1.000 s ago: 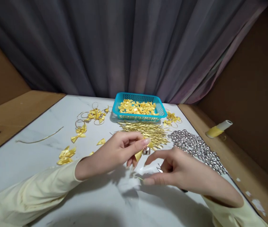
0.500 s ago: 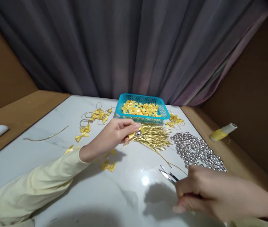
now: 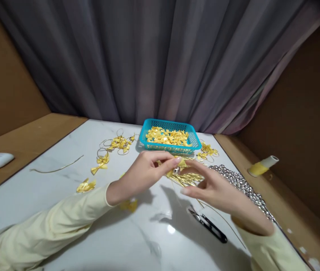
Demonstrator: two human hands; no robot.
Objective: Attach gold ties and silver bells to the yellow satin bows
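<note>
Pinching yellow bow (image 3: 181,163) with silver bell (image 3: 176,171) in left hand (image 3: 146,172), right hand (image 3: 211,187) alongside, fingers parted

Since half a second ago, the right hand (image 3: 209,182) has swung back up beside the yellow bow (image 3: 181,162) and silver bell (image 3: 176,170), uncovering the black-handled thread snips (image 3: 218,235).

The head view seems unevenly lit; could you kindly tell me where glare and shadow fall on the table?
Head view: a bright spot of glare sits on the table, left of the scissors; head view again: a soft shadow spreads below the right hand, around the scissors.
</note>
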